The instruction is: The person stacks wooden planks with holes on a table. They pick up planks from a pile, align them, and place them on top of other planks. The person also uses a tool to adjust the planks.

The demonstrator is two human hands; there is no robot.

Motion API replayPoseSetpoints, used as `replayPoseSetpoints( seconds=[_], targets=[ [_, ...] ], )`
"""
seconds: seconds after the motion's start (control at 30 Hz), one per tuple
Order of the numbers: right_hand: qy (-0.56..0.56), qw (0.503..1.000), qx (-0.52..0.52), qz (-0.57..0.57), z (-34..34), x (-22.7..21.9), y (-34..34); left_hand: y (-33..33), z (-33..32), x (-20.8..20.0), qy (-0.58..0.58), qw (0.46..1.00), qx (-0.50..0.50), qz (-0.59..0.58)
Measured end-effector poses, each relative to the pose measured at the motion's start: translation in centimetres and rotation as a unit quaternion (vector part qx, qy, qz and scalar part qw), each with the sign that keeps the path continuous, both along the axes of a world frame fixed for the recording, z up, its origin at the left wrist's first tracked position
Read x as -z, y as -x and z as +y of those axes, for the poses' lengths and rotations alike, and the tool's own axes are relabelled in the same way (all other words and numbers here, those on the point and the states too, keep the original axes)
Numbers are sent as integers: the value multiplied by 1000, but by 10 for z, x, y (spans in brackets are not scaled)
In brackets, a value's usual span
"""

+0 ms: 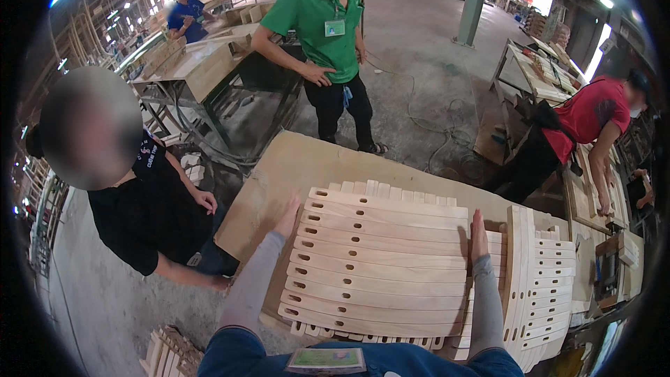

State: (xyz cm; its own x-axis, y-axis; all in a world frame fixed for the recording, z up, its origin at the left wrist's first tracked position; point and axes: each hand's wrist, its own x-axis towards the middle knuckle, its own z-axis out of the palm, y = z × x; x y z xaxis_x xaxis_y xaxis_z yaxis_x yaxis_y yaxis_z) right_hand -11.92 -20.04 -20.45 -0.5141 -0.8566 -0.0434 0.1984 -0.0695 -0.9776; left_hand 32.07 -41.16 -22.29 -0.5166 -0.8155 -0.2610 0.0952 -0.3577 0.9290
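Note:
A stack of pale wooden slats (391,258) with oval slots lies in front of me in side-by-side rows. My left hand (287,217) is stretched out flat beside the far left end of the top layer. On the opposite side, my right hand (479,237) stands on edge with straight fingers, close to the slats' right ends. Neither hand grips anything; whether the palms actually touch the wood I cannot tell. More slats show beneath the top layer, at its far and near edges. Another group of slotted slats (551,286) sits to the right, with long strips (518,272) lying across it.
A tan board (279,160) lies under the stacks. A person in black (150,202) stands close at left, one in green (314,28) beyond the board. Someone in red (586,119) bends over a bench at right. Loose wood pieces (171,352) lie low at left.

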Motion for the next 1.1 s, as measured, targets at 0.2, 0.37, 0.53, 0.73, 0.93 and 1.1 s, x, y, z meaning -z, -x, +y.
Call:
replayPoseSetpoints(
  seconds=[0.2,0.37,0.53,0.73,0.93,1.1],
  targets=[
    [-13,998,-14,61,-38,5,17,31,-4,-22,65,995,19,-70],
    [-48,977,-55,201,-33,-1,21,35,5,-53,110,973,70,-189],
    [-124,847,-26,517,-39,-36,13,9,57,-56,253,926,46,-277],
    [18,695,-184,695,-60,-50,-80,-102,221,-48,184,914,-151,-329],
    [40,582,-266,768,-43,-24,-173,-171,453,-27,-62,873,-293,-385],
    [36,568,-302,764,-47,-19,-169,-158,658,43,-239,765,-241,-547]
  ],
)
